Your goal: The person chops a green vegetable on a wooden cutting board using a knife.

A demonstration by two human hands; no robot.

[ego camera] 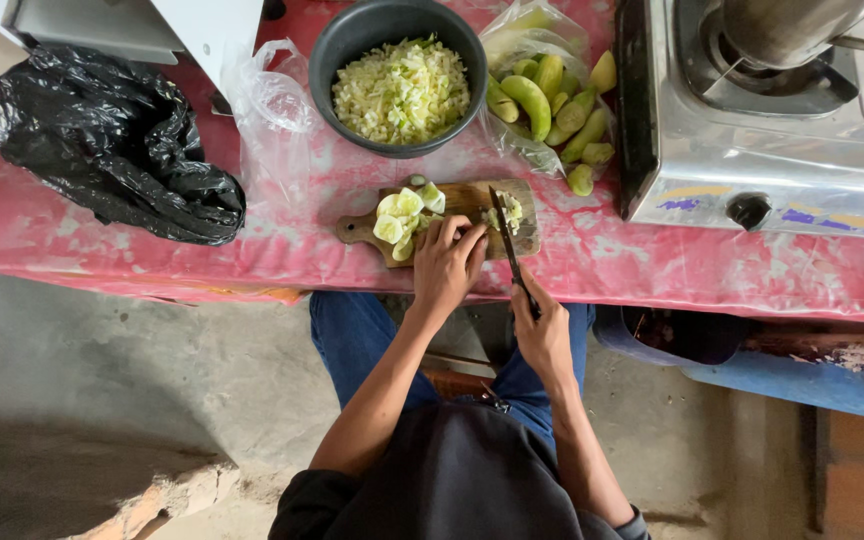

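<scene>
left hand (445,262) pins vegetable pieces (472,232) beside knife (508,243) grip.

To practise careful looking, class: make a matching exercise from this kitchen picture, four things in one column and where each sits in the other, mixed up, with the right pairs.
Things:
1. dark bowl of chopped greens
2. knife
3. black plastic bag
4. gas stove

Places:
A. held in the right hand
B. far right of the table
C. behind the cutting board
D. left end of the table

Pairs: 1-C, 2-A, 3-D, 4-B
</scene>
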